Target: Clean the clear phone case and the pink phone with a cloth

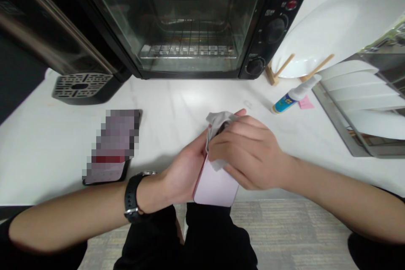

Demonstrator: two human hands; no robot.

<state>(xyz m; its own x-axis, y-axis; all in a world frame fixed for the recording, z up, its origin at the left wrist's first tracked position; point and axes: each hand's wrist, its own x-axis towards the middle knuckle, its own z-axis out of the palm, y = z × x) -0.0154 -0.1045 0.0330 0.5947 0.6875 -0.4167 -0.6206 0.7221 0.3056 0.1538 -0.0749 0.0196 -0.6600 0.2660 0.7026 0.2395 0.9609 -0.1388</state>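
A pale pink phone [215, 185] rests in my left hand [186, 168], whose fingers wrap round it from below near the counter's front edge. Over the phone's upper part, my right hand [253, 149] is closed on a thin grey cloth [218, 123] and presses it to the pink surface. The phone's upper end is hidden behind the cloth and my right fingers. To the right of my hands stands a small spray bottle [286, 100] with a blue label and a white cap, beside a pink paper scrap [305, 102].
A black toaster oven [190, 74] stands at the back of the white counter [167, 97]. Another phone [110, 147], its screen blurred, lies at left below a drip tray [82, 86]. White plates [335, 17] and a dish rack [351, 145] are at right.
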